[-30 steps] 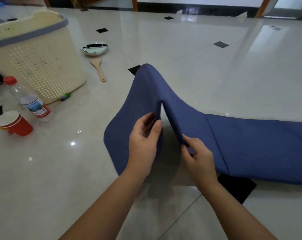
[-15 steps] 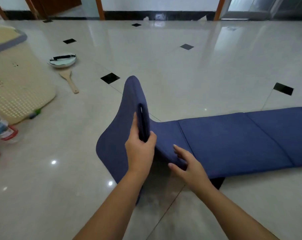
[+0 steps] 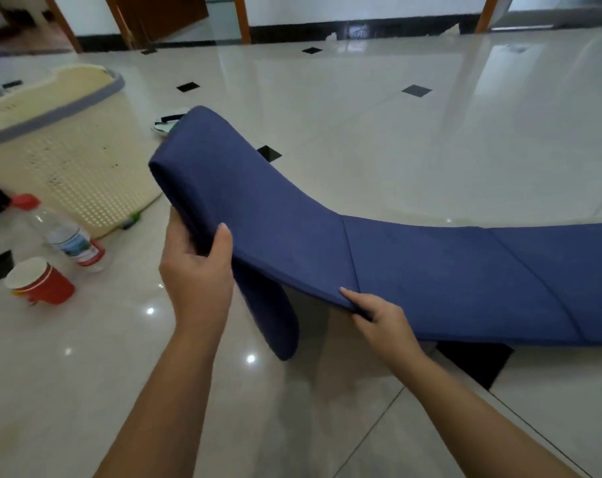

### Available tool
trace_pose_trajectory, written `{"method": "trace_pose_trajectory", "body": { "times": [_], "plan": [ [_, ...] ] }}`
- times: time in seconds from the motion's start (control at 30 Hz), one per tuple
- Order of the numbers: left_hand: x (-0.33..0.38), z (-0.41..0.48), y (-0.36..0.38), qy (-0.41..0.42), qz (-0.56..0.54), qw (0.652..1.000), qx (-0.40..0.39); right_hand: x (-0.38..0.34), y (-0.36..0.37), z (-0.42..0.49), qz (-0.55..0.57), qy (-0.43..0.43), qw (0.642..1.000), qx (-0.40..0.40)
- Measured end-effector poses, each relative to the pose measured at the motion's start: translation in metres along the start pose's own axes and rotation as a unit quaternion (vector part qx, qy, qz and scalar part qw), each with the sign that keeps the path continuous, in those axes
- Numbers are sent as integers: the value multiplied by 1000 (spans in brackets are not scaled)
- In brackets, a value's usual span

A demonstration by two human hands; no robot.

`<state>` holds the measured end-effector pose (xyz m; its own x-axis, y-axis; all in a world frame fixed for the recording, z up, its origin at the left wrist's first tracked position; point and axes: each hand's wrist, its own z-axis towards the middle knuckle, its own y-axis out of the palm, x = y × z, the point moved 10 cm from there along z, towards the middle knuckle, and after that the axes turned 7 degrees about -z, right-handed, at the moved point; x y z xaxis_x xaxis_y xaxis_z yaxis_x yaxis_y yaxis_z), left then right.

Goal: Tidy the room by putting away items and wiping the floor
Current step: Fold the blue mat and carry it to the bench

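Note:
A long blue padded mat (image 3: 430,270) with stitched segments lies across the glossy tiled floor (image 3: 361,132) and runs off the right edge. Its left end is lifted and folded back on itself, with the end flap hanging down under the fold. My left hand (image 3: 196,270) grips the folded layers near the fold, thumb on top. My right hand (image 3: 378,319) pinches the mat's near edge a little to the right, lifting it off the floor.
A cream perforated laundry basket (image 3: 68,160) stands at the left. In front of it are a clear water bottle (image 3: 71,239) with a red cap and a red paper cup (image 3: 39,284). A plate (image 3: 163,125) peeks out behind the mat's fold. Doorways line the far wall.
The mat's left end has been raised higher and folded over further towards the right. Both hands have lifted, and my right hand now pinches the near edge instead of resting on it.

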<state>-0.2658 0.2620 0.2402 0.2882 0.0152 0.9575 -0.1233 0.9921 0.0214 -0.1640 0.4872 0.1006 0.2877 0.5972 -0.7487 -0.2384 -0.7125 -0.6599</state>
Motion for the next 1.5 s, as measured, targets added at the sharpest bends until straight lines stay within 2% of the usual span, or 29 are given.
{"method": "trace_pose_trajectory", "body": {
  "times": [0.1, 0.17, 0.23, 0.33, 0.47, 0.53, 0.6, 0.63, 0.67, 0.73, 0.77, 0.9, 1.0, 1.07, 1.1, 1.2, 1.3, 1.4, 1.5],
  "plan": [
    [26, 14, -21, 52, 24, 998, -5, -32, 56, 4, 65, -8, 991, -113],
    [39, 12, -17, 94, 47, 994, -28, -43, 90, -4, 123, 12, 968, -218],
    [41, 0, 0, 121, 65, 988, -65, -39, 99, -12, 152, 27, 953, -260],
    [27, -37, 41, 169, 105, 971, -135, -2, 63, -16, 183, 60, 962, -194],
    [-2, -107, 122, 215, 140, 922, -288, 94, -26, -38, 243, 192, 951, -2],
    [-22, -146, 167, 197, 178, 877, -400, 137, -68, -60, 268, 240, 928, 99],
    [-64, -183, 199, 111, 239, 807, -529, 164, -97, -83, 261, 274, 912, 162],
    [-88, -195, 205, 74, 284, 774, -560, 174, -106, -94, 248, 290, 907, 180],
    [-111, -199, 203, 48, 332, 754, -564, 184, -114, -105, 239, 306, 901, 194],
    [-146, -190, 186, 21, 396, 750, -530, 198, -128, -122, 204, 322, 900, 211],
    [-159, -183, 175, 17, 407, 763, -501, 201, -134, -127, 171, 321, 908, 210],
    [-175, -141, 120, -6, 400, 854, -333, 192, -128, -119, 69, 285, 944, 149],
    [-192, -108, 76, -111, 443, 858, -235, 186, -110, -100, 3, 270, 956, 110],
    [-204, -96, 55, -205, 398, 872, -198, 191, -103, -91, -2, 304, 946, 111],
    [-207, -95, 52, -227, 367, 880, -199, 197, -99, -89, 13, 330, 937, 116],
    [-201, -107, 52, -195, 311, 906, -211, 208, -94, -88, -15, 384, 915, 119],
    [-196, -124, 40, -198, 239, 934, -176, 195, -111, -79, -94, 327, 923, 178],
    [-213, -133, 34, -223, 247, 925, -185, 183, -114, -69, -129, 270, 935, 188],
    [-235, -137, 38, -278, 278, 895, -209, 203, -91, -67, -186, 318, 925, 94]
  ]
}}
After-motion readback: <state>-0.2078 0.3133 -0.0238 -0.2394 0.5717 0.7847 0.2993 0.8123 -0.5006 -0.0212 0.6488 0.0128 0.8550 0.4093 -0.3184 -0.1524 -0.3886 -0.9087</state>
